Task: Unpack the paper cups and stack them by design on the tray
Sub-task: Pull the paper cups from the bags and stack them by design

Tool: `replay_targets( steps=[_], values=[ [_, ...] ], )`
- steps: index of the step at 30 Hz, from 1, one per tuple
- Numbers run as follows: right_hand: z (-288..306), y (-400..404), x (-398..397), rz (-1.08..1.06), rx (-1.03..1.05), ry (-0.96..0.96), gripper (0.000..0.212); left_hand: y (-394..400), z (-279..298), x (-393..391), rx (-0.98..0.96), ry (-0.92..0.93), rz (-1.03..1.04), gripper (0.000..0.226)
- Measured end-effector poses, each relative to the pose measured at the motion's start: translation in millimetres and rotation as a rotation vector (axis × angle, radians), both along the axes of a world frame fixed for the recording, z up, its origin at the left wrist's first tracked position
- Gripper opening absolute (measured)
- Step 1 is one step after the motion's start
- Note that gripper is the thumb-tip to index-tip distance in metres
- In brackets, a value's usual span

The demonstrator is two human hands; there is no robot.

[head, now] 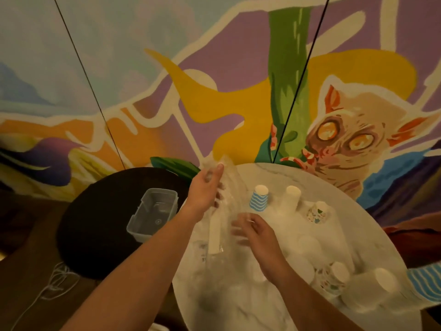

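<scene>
Holding a clear plastic sleeve [225,187] up off the round white surface [372,225], head view: left hand [206,189] grips the sleeve near its far, upper end, fingers curled into the film; grip closed on the wrapper. Right hand [253,231] sits lower and nearer, fingers bent at the sleeve's bottom part; blurred, looks like a pinch on the film, though where exactly cannot be told. Inside the sleeve, a white stack of cups [214,231], long axis running from near the right hand up and away toward the left hand, slightly tilted. Stack lies just left of the right hand and below the left, so the right hand is the nearer one; drawing the stack out would likely go along that axis, toward the person. Already standing rim-down on the surface: a blue striped cup [259,199], a plain white stack [290,199] beside it, a patterned cup [317,212] further right. More cups near the front right edge: another patterned one [334,279], a plain one [379,286], a blue striped one [427,283] at frame edge. No tray identifiable. Off to the left, a clear plastic tub [152,211] on a dark round stool [95,225]. Painted mural [238,91] behind. Unpacking not finished.
</scene>
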State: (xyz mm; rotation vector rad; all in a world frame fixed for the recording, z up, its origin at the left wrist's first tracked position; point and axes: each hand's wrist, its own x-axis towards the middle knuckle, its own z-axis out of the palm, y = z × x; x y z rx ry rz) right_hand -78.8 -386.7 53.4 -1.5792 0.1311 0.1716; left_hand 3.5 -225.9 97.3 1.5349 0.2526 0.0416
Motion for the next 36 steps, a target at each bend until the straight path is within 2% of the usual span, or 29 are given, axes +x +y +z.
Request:
replay_targets(
  steps=[5,7,9,13,14,16,17,19,23,26,28,31,34,36],
  values=[
    [-21.9,26.4,25.0,-0.205,-0.076,-0.023,0.022,38.8,-23.4,15.3,0.122,0.005,0.121,0.036],
    [-35.7,35.3,32.5,-0.258,-0.109,0.017,0.023,53.7,-35.5,22.8,0.021,0.060,0.083,0.033],
    [-46.1,42.3,44.0,-0.298,-0.120,0.051,0.025,64.1,-48.1,29.4,-0.119,0.128,0.039,0.042],
    [-73.8,51.4,78.3,-0.262,-0.171,0.150,0.022,77.4,-77.6,35.8,-0.126,0.232,0.080,0.056],
    [-80.6,53.4,86.9,-0.244,-0.193,0.183,0.024,78.7,-86.6,34.5,-0.079,0.244,0.067,0.054],
    [-94.6,55.1,100.8,-0.223,-0.344,0.219,0.045,78.6,-107.9,28.5,0.123,0.219,-0.042,0.055],
    [-99.7,55.1,103.4,-0.234,-0.441,0.193,0.052,77.4,-119.5,24.3,0.248,0.182,-0.132,0.056],
    [-108.7,58.4,98.8,-0.227,-0.631,0.000,0.052,76.0,-142.4,16.7,0.487,0.113,-0.309,0.057],
    [-140.7,67.2,63.4,0.180,-1.047,-0.335,0.046,82.5,-175.8,18.4,0.865,0.101,-0.519,0.058],
    [-162.9,66.3,48.7,0.346,-1.246,-0.306,0.052,85.0,-184.8,22.9,1.065,0.161,-0.714,0.064],
    [-160.6,67.6,49.0,0.365,-1.211,-0.274,0.058,84.7,-187.2,25.7,1.073,0.161,-0.696,0.064],
    [-138.9,65.5,53.3,0.300,-1.056,-0.294,0.056,82.8,-187.2,29.8,0.954,0.072,-0.498,0.058],
    [-109.7,56.4,50.9,0.131,-0.879,-0.356,0.041,70.3,-184.6,28.8,0.800,-0.075,-0.316,0.049],
    [-90.8,46.1,42.8,-0.057,-0.735,-0.307,0.026,53.4,-173.1,21.6,0.700,-0.142,-0.291,0.039]
  ],
)
